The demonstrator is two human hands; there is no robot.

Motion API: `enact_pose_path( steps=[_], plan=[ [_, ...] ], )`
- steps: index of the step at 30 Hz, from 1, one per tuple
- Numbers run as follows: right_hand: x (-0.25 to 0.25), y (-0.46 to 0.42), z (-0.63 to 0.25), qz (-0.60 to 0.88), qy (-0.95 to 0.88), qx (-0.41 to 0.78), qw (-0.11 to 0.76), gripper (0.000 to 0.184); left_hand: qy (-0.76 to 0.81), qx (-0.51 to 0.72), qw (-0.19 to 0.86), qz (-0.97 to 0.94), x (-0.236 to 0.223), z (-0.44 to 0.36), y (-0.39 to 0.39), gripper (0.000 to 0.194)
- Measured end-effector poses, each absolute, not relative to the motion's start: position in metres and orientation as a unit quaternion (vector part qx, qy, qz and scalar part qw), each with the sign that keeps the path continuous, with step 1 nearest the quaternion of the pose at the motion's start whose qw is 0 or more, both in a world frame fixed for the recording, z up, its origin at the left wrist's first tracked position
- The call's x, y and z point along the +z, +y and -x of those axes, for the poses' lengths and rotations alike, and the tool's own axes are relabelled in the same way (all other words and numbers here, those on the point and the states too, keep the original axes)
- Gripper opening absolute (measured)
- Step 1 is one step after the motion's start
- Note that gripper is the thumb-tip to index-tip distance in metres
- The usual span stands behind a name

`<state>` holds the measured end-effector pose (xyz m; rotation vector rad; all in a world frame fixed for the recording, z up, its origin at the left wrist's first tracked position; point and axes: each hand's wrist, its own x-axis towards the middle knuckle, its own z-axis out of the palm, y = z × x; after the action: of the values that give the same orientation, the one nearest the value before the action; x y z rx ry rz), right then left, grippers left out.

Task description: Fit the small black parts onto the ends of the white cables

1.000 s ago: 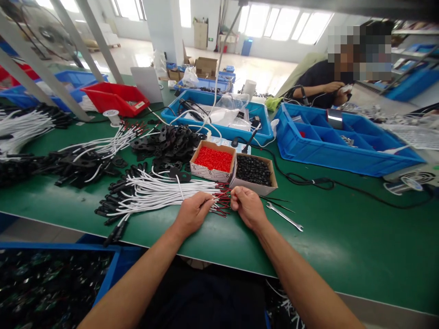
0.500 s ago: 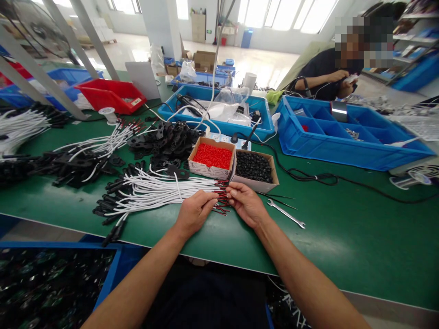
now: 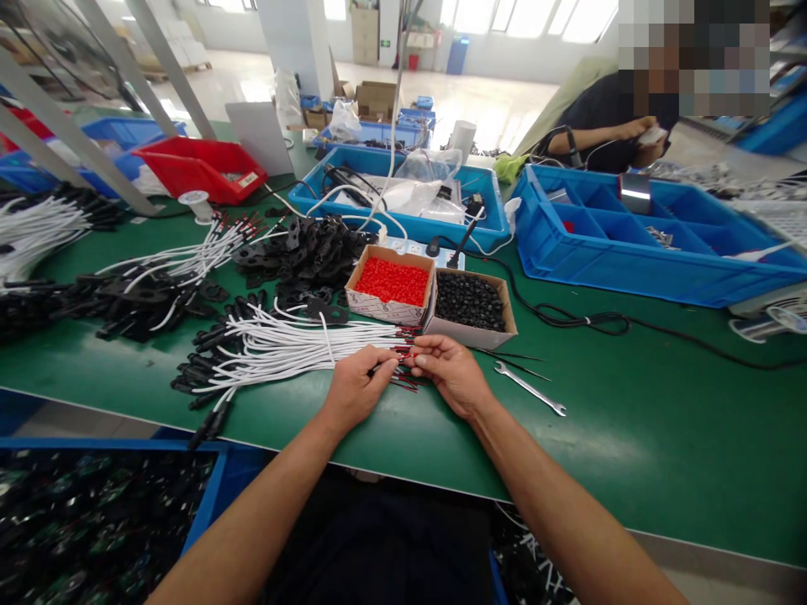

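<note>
My left hand (image 3: 358, 385) is closed in a pinch on a thin wire end of one cable in the bundle of white cables (image 3: 296, 344). Close beside it, the fingers of my right hand (image 3: 452, 371) pinch a small red piece (image 3: 411, 360) against that wire end; its exact shape is too small to make out. The white cables lie on the green table, with black connectors (image 3: 202, 361) at the left and red and black wire ends at the right. Just behind my hands stand a box of red pieces (image 3: 391, 280) and a box of black pieces (image 3: 470, 302).
An open-end wrench (image 3: 530, 388) and thin dark tweezers (image 3: 514, 357) lie to the right. Behind are a blue divided bin (image 3: 636, 273), a blue tray (image 3: 454, 231) and a red bin (image 3: 195, 172). Black flat parts (image 3: 303, 252) are heaped left. A co-worker (image 3: 605, 126) sits across.
My right fingertips have shifted slightly left and closer to my left hand, and a red piece now shows between them. The view has tilted slightly.
</note>
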<state>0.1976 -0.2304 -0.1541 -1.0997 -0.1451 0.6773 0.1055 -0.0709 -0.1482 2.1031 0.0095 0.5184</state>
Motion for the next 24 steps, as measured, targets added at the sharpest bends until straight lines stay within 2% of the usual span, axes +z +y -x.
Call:
enact_pose_path(
  steps=[16, 24],
  plan=[
    [-0.1581, -0.2305, -0.1964, 0.525, -0.121, 0.308, 0.784, 0.036, 0.012, 0.189, 0.472, -0.861, -0.1516, -0.1094, -0.0726, 0.015],
    [-0.1544, -0.2352, -0.1972, 0.641, -0.220, 0.242, 0.694, 0.029, -0.002, 0.178, 0.429, -0.885, -0.1525, -0.1080, -0.0733, 0.013]
  ],
)
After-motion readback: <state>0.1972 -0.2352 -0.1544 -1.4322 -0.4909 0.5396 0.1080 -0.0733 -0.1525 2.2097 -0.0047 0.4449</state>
